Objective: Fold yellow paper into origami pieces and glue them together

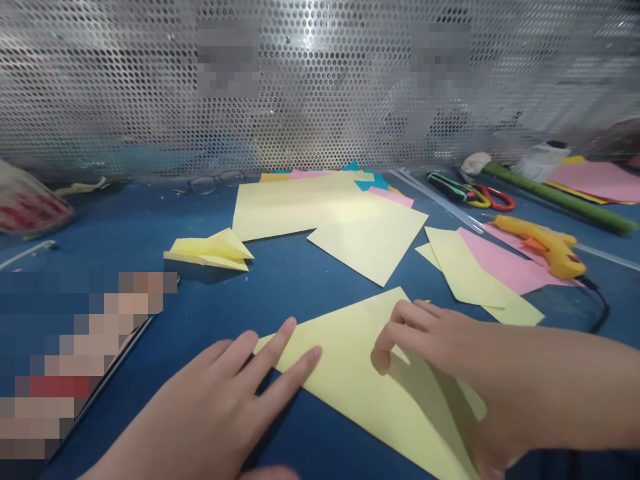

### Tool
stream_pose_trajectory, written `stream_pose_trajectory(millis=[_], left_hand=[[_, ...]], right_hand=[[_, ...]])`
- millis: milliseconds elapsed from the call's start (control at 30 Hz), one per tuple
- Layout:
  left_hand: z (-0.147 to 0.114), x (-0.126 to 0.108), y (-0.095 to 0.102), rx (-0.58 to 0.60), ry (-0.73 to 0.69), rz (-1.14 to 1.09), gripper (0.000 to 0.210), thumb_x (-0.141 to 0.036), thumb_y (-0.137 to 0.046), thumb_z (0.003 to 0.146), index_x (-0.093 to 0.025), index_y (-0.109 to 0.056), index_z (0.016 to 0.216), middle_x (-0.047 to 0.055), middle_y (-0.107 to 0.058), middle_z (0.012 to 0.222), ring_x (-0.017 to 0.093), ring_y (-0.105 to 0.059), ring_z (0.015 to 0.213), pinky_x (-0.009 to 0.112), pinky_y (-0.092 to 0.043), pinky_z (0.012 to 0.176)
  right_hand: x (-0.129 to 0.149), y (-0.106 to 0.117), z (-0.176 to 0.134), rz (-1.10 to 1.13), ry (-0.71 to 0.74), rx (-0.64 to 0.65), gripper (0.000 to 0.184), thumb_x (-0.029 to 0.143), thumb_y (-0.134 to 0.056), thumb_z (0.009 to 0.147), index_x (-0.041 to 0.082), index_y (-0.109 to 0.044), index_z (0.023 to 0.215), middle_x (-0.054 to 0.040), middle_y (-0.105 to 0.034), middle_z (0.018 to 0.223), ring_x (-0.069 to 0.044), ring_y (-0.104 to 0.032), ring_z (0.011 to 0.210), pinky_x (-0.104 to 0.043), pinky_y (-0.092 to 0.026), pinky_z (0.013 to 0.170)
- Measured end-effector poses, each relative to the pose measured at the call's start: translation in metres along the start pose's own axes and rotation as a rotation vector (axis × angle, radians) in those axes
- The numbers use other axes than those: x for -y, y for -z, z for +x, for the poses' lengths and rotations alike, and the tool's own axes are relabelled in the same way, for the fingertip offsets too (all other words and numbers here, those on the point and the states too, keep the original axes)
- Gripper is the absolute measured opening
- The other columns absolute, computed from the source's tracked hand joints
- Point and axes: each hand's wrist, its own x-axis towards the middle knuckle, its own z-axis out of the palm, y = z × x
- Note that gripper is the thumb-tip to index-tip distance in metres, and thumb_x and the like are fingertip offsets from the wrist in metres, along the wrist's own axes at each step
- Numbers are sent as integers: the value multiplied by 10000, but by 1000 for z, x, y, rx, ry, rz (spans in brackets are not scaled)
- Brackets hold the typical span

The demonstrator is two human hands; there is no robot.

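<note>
A pale yellow sheet of paper [345,353] lies on the blue table in front of me, one corner pointing left and one pointing away. My left hand [225,380] rests by its left corner, fingers spread and two fingertips pressing on the sheet. Over the right part arches my right hand [440,347], its fingers bent with tips down at the paper. The right thumb is low, near the sheet's lower right edge, apart from the fingertips. Part of the right edge is hidden under this hand. A folded yellow paper plane [210,252] sits beyond my left hand.
More yellow sheets [285,207] lie behind. Right of them are a pink sheet [505,260], a yellow glue gun [545,243] with a cord, red-handled scissors [497,198] and a green stick [560,197]. Glasses [215,181] lie near the perforated metal panel [320,80]. A blurred-out area covers the lower left.
</note>
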Motion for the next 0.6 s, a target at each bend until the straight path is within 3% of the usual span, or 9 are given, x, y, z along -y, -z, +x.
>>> stream_pose_trajectory(millis=[67, 133, 233, 300, 400, 467, 600], left_hand=[[7, 5, 5, 4, 35, -56, 630, -643, -466, 998, -234, -492, 1477, 66, -616, 1433, 297, -634, 1062, 408, -514, 861], [18, 11, 12, -4, 0, -118, 472, -515, -480, 1040, -184, -574, 1363, 78, -694, 1290, 275, -647, 1044, 375, -539, 839], [33, 16, 17, -35, -75, -124, 269, -322, -487, 1052, -139, -668, 1133, 84, -730, 968, 250, -671, 797, 356, -561, 663], [37, 18, 15, -74, -133, -103, 277, -233, -436, 1062, -122, -690, 1068, 80, -722, 867, 237, -659, 715, 353, -556, 624], [36, 19, 10, -169, -199, -100, 344, -118, -357, 1058, -92, -700, 1067, 108, -764, 895, 234, -690, 757, 424, -576, 824], [33, 20, 10, -203, -172, -153, 402, -49, -304, 1034, -105, -701, 1058, 104, -779, 910, 223, -713, 778, 427, -565, 892], [30, 24, 23, -174, 113, -415, 329, -153, -342, 1044, -191, -655, 950, 5, -724, 714, 169, -689, 582, 239, -538, 528]], right_hand=[[2, 9, 1, 47, -41, 25, 752, 73, -939, 448, 379, -672, 1080, 41, -616, 1116, -225, -657, 961, -184, -412, 516], [3, 15, 6, 129, -61, 15, 471, 156, -909, 601, 318, -672, 974, 60, -643, 976, -159, -636, 793, -189, -378, 503], [1, 17, 18, 287, 35, -126, 38, 248, -670, 902, 254, -634, 893, 63, -630, 780, -122, -572, 672, -210, -419, 566], [-1, 16, 25, 339, 104, -228, 87, 254, -567, 963, 233, -626, 903, 50, -635, 776, -119, -561, 680, -220, -436, 601], [-2, 16, 31, 375, 162, -335, 128, 292, -564, 962, 216, -636, 888, 29, -644, 790, -124, -558, 684, -237, -438, 613], [-3, 18, 30, 400, 206, -383, 147, 336, -601, 946, 214, -655, 885, 12, -669, 820, -137, -582, 712, -253, -453, 638], [-14, 24, 26, 495, 239, -501, 225, 447, -690, 881, 227, -699, 836, -14, -715, 832, -183, -649, 753, -293, -506, 668]])
